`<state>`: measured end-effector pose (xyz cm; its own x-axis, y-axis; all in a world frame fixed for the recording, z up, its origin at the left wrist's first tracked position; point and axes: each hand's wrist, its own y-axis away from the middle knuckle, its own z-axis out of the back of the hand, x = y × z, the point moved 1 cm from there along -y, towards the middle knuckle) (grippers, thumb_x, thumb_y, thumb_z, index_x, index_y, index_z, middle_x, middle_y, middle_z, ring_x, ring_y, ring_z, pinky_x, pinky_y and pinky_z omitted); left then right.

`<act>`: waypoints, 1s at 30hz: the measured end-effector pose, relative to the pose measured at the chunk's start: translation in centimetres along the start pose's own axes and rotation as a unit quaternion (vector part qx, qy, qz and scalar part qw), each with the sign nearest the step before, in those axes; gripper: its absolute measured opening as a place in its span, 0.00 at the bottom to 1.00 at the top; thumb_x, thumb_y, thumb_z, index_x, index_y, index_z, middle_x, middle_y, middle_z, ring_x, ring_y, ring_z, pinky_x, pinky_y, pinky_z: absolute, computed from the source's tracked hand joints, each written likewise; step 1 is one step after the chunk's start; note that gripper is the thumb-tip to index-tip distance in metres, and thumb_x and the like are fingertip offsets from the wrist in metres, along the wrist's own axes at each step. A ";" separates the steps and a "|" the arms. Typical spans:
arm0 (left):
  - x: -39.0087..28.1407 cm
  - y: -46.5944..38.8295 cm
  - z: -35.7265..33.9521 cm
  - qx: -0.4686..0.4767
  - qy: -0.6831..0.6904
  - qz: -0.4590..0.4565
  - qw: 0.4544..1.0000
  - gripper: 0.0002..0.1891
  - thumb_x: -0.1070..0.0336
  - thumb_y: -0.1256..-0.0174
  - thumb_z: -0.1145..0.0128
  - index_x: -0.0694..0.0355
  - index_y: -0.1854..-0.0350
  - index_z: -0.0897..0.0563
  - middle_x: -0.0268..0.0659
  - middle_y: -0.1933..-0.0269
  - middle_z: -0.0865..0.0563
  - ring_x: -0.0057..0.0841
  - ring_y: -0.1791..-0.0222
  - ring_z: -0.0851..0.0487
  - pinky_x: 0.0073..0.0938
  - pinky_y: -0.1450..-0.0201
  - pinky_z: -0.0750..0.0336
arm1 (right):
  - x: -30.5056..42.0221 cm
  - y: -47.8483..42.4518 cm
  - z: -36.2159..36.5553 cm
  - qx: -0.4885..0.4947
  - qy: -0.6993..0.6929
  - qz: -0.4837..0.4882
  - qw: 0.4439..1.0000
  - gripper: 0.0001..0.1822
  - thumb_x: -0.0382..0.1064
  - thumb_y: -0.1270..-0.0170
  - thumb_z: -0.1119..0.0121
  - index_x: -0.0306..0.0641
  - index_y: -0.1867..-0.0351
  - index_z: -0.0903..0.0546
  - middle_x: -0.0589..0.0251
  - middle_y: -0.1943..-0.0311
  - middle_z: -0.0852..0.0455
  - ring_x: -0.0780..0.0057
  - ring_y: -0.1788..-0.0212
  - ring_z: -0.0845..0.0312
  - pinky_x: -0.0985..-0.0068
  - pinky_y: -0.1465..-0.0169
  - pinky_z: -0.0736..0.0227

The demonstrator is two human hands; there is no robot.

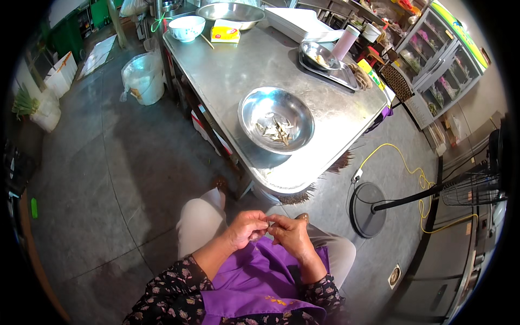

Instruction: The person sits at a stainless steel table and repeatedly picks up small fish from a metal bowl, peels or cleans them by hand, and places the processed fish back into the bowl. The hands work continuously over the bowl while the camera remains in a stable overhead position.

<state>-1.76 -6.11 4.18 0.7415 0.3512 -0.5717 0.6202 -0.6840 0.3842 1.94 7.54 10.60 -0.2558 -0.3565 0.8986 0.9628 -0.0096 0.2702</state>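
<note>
Above the purple apron (252, 272) on my lap, my left hand (248, 229) and my right hand (289, 232) meet at the fingertips. Both pinch a small dark piece (268, 226) that the fingers mostly hide, so its kind is unclear. Beyond them, near the close corner of the stainless-steel table (211, 73), stands a wide metal bowl (298, 118). A small heap of thin, pale and brown strips, which look like little dried fish (278, 132), lies in its bottom.
Farther along the table are a patterned bowl (187, 28), a yellow packet (225, 34), a steel basin (231, 14), stacked white trays (300, 22), a small metal bowl (319, 55) and a pink bottle (345, 42). A lined bucket (144, 79) and a fan base (367, 209) with cord stand on the floor.
</note>
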 end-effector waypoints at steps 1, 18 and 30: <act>0.0 0.0 0.1 0.008 -0.002 0.002 1.000 0.01 0.73 0.49 0.48 0.64 0.74 0.26 0.34 0.80 0.26 0.14 0.86 0.34 0.13 0.85 0.43 | 0.5 0.0 0.1 0.000 -0.002 -0.012 1.000 0.12 0.28 0.48 0.43 0.28 0.60 0.22 0.65 0.78 0.21 0.86 0.79 0.30 0.85 0.76 0.33; -0.2 0.0 0.6 -0.030 0.120 0.011 0.992 0.02 0.74 0.47 0.50 0.63 0.70 0.25 0.40 0.78 0.23 0.17 0.89 0.38 0.18 0.86 0.43 | 8.8 -2.3 3.6 -0.184 -0.117 0.137 0.966 0.04 0.19 0.54 0.48 0.25 0.75 0.23 0.60 0.80 0.22 0.75 0.77 0.25 0.81 0.71 0.30; 0.1 -0.7 1.1 -0.050 0.154 -0.020 0.987 0.08 0.80 0.52 0.51 0.66 0.68 0.27 0.46 0.70 0.21 0.27 0.83 0.25 0.25 0.83 0.33 | 13.3 -9.8 5.9 -0.247 0.177 0.268 0.914 0.05 0.28 0.49 0.44 0.32 0.69 0.22 0.58 0.73 0.22 0.70 0.73 0.25 0.78 0.65 0.31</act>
<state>-2.45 -6.31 3.07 0.7490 0.5644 -0.3471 0.6613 -0.6040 0.4448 -11.38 8.35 21.98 0.2243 -0.7133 0.6640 0.8860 -0.1345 -0.4438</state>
